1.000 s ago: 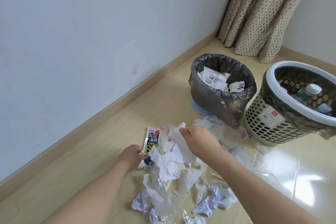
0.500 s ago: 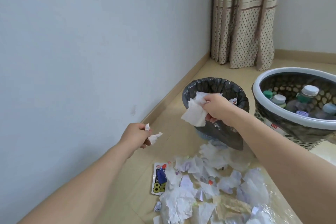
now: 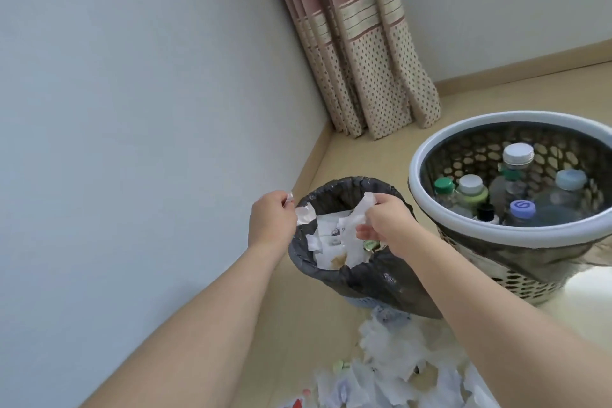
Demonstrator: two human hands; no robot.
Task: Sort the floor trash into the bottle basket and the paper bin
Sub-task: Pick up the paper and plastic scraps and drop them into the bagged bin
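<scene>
Black plastic lining is seen around the paper bin (image 3: 364, 281), which stands near the wall at the centre of the view and already holds white and printed paper scraps. Over its rim at about nine o'clock, the left hand (image 3: 270, 225) is held with its fingers clenched on a small white scrap (image 3: 304, 214). Over the opening at about two o'clock, the right hand (image 3: 385, 223) is held with its fingers pinched on a crumpled white tissue (image 3: 356, 232), which hangs down into the bin. At three o'clock from the bin, just beside it, the bottle basket (image 3: 496, 232) is found, a perforated tub with a pale rim, in which several capped bottles (image 3: 516, 169) are stood upright. At six o'clock from the bin, a loose heap of floor trash (image 3: 397, 371) is spread over the pale floor. At twelve o'clock, a dotted curtain (image 3: 371, 76) is hung in the corner.
</scene>
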